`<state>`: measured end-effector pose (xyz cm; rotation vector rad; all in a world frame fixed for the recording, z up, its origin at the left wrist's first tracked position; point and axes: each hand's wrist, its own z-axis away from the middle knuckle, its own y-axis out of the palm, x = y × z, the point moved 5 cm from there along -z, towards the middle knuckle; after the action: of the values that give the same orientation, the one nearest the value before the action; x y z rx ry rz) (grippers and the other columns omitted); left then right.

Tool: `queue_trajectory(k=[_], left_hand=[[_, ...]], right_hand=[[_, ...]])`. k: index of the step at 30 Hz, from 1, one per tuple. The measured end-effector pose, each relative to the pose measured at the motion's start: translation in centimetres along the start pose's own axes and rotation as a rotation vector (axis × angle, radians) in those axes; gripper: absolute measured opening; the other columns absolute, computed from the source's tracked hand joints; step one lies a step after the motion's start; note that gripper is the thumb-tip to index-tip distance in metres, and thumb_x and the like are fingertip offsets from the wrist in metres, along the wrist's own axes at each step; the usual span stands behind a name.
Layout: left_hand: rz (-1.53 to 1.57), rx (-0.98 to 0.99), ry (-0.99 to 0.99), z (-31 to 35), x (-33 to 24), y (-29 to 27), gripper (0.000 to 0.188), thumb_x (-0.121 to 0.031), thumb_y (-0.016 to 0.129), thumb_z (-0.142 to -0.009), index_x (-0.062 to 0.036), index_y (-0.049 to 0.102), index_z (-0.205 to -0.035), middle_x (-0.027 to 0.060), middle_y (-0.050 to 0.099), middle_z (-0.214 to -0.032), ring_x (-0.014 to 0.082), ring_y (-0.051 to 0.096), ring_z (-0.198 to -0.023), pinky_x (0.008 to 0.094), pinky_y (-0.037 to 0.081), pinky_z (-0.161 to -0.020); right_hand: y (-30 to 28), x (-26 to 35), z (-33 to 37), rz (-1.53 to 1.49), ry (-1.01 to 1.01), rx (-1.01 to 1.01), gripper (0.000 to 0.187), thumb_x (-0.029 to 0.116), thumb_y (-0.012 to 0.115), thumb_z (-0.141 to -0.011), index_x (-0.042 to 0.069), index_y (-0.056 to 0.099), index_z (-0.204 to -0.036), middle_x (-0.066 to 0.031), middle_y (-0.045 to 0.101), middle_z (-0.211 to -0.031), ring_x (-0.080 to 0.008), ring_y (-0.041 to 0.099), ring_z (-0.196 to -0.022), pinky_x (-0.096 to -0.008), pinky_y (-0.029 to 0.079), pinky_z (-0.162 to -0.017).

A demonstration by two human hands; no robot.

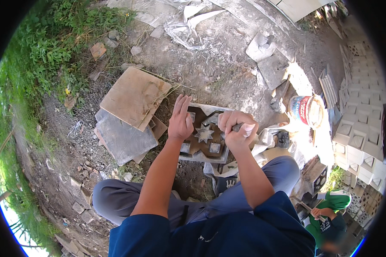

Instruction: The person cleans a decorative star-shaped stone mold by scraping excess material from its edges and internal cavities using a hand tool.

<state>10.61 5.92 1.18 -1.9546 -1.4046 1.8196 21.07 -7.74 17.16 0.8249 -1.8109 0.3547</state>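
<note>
A square, pale-rimmed mould (203,158) lies on the ground in front of my crossed legs. Inside it are a grey star-shaped piece (203,134) at the centre, small square blocks (215,147) towards the corners and brown, damp-looking material between them. My left hand (181,120) is at the mould's left side, fingers stretched out and holding nothing visible. Over its right side my right hand (238,127) is closed in a fist around a greyish thing that its fingers mostly cover. What that thing is, I cannot make out.
Flat boards (135,98) and grey slabs (126,137) are piled at the left. A labelled bucket (306,111) stands to the right, near crumpled white sacking (266,139). Pale blocks (360,137) are stacked at the far right. Another person in green (326,218) works at lower right.
</note>
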Motion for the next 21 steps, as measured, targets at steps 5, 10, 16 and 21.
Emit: queue_trajectory(k=[5,10,16,21], left_hand=[[0.169,-0.080,-0.111,0.1,1.1,-0.5,0.059,-0.011,0.039,-0.092,-0.0024,0.042,-0.150,0.0282,0.049,-0.144,0.0468,0.044,-0.137,0.0486,0.041,-0.111],[0.188,-0.093,-0.105,0.1,1.4,-0.2,0.060,-0.011,0.038,-0.092,-0.0014,0.040,-0.152,0.0306,0.050,-0.141,0.0490,0.048,-0.131,0.0502,0.042,-0.108],[0.191,-0.129,-0.091,-0.1,1.3,-0.5,0.059,-0.012,0.038,-0.094,0.0002,0.038,-0.152,0.0312,0.053,-0.138,0.0501,0.051,-0.126,0.0504,0.043,-0.107],[0.175,-0.123,-0.096,-0.1,1.7,-0.4,0.058,-0.013,0.038,-0.095,-0.0002,0.038,-0.152,0.0322,0.053,-0.137,0.0503,0.052,-0.123,0.0507,0.044,-0.105]], right_hand=[[-0.8,3.3,-0.8,-0.151,-0.057,-0.292,0.081,0.070,0.044,-0.097,-0.002,0.046,-0.060,-0.0085,0.047,-0.054,-0.0179,0.047,-0.045,-0.0300,0.034,-0.044],[0.1,4.1,-1.7,-0.062,-0.094,-0.407,0.066,0.060,0.052,-0.100,-0.001,0.050,-0.076,-0.0072,0.050,-0.063,-0.0104,0.043,-0.052,-0.0251,0.032,-0.047],[2.1,1.9,-1.8,0.062,-0.090,-0.324,0.032,0.029,0.058,-0.105,0.002,0.053,-0.087,-0.0036,0.053,-0.074,-0.0082,0.044,-0.063,-0.0240,0.036,-0.057],[3.5,-2.2,-0.4,0.355,0.147,-0.213,0.028,0.022,0.058,-0.104,0.002,0.055,-0.085,-0.0023,0.055,-0.073,-0.0065,0.046,-0.066,-0.0249,0.037,-0.058]])
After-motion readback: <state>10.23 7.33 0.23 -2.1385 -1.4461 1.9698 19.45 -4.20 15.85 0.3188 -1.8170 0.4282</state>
